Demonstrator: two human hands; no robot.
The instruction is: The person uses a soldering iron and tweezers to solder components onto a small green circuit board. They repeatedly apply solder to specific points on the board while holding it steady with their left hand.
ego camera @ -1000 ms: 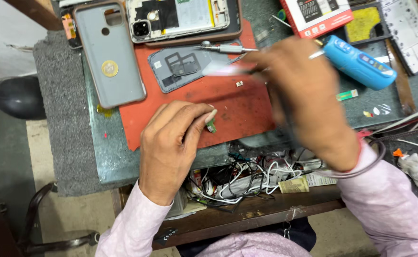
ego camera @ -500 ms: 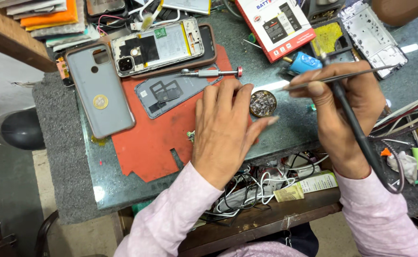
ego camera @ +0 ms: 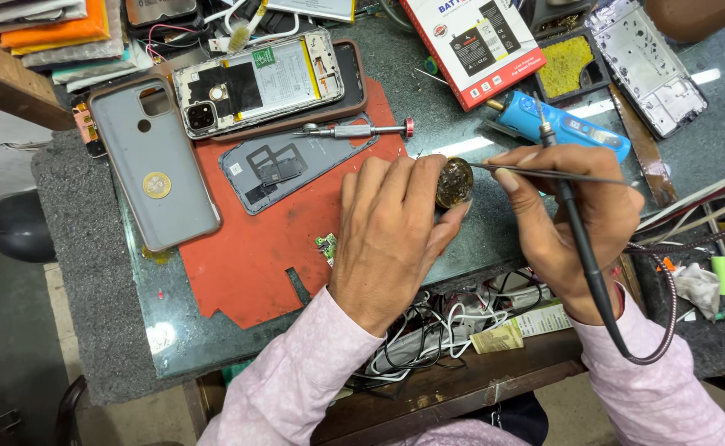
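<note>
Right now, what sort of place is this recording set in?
Most likely a phone repair bench. An opened phone with its battery exposed lies on a red work mat, a precision screwdriver beside it, and the right hand holds a corded soldering iron.

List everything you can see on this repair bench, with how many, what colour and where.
small round tin: one, brass-coloured, centre, under the left fingertips
thin metal tool: one, silver, tip at the tin
soldering iron: one, black, corded, in the right hand
opened phone: one, insides showing, upper left
phone back cover: one, grey, left, with a coin on it
inner plate: one, grey, on the mat
screwdriver: one, silver with red cap, above the plate
work mat: one, red, centre left
box: one, red and white, top
blue tool: one, upper right
metal frame: one, silver, top right
left hand: one, on the tin
right hand: one, holding both tools
</note>
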